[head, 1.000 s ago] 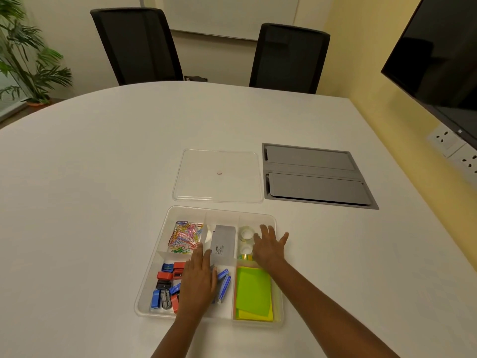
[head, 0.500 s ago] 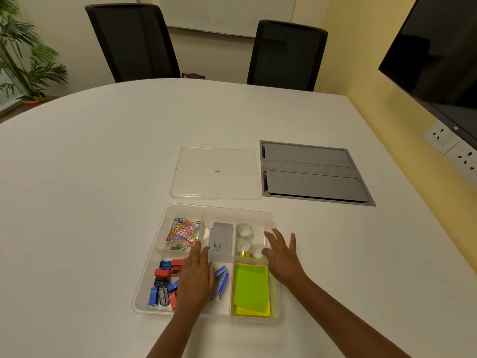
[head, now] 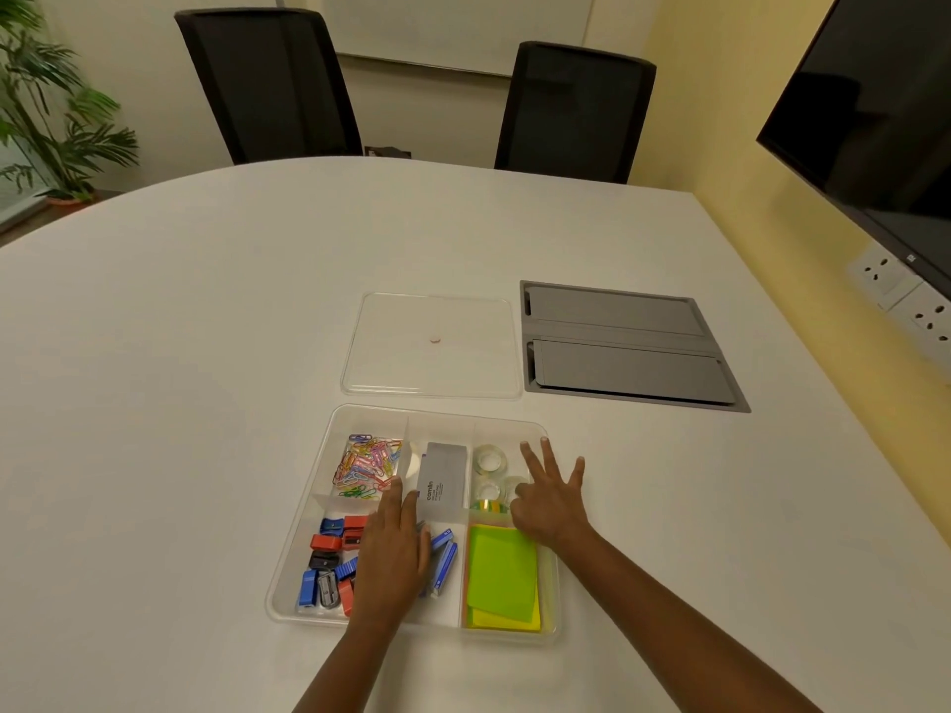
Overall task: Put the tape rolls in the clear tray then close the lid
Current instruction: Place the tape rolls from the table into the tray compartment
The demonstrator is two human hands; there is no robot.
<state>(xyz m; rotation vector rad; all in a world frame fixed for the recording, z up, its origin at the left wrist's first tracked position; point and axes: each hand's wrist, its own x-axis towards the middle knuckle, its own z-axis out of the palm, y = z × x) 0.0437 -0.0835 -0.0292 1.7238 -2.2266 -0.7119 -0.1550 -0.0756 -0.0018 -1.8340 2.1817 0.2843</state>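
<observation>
The clear tray stands on the white table in front of me, divided into compartments. Several clear tape rolls lie in its far right compartment. My right hand hovers over that compartment's right side with fingers spread and holds nothing; its thumb is close to a roll. My left hand lies flat and open over the tray's middle, fingertips beside a grey box. The clear lid lies flat on the table just behind the tray, apart from it.
The tray also holds coloured paper clips, blue and red sharpeners, blue staple boxes and green sticky notes. A grey cable hatch sits right of the lid. Two black chairs stand behind the table; a screen hangs at right.
My right hand drew back from on top of the tape rolls to the compartment's right side, uncovering them. My left hand has stayed in place.
</observation>
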